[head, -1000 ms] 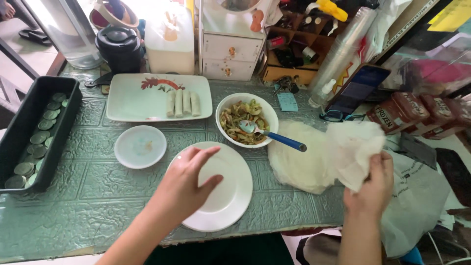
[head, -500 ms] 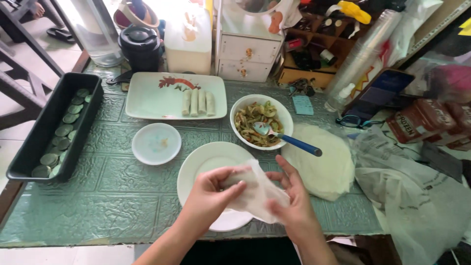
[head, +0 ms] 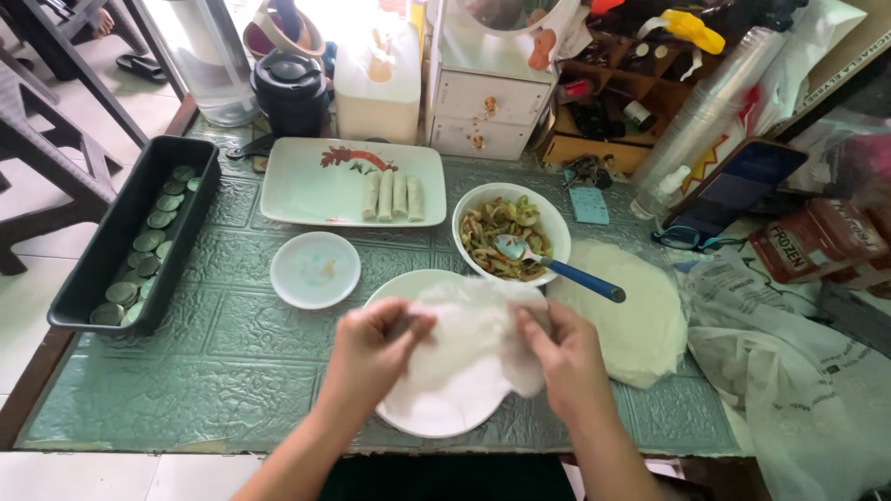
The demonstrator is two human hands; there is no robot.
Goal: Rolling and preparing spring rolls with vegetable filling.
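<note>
Since the earlier frames the right hand [head: 574,357] has come in from the wrapper stack on the right, and both hands now meet over the white plate [head: 408,413]; a second back the left hand [head: 371,348] lay flat on that plate with nothing in it. Head view, the only one: a thin translucent wrapper sheet [head: 469,348] hangs between the two hands just above the plate, left fingers pinched on its left edge, right fingers pinched on its right edge, both grasping, neither released. Sheet looks crumpled and partly folded, not yet flat. Step judged: spreading one wrapper onto the plate, before filling. Next move likely calls for pulling the edges gently apart and laying the sheet flat without tearing, as it looks fragile. Just behind the plate sits the filling bowl [head: 510,237] with a blue-handled spoon [head: 557,267] in it. The wrapper stack [head: 631,320] lies right of the plate, touching or nearly. Farther back a rectangular dish [head: 306,190] holds four finished rolls [head: 392,195]. A small saucer [head: 316,269] stands left of the plate, and a black tray [head: 111,250] sits at the table's left edge.
</note>
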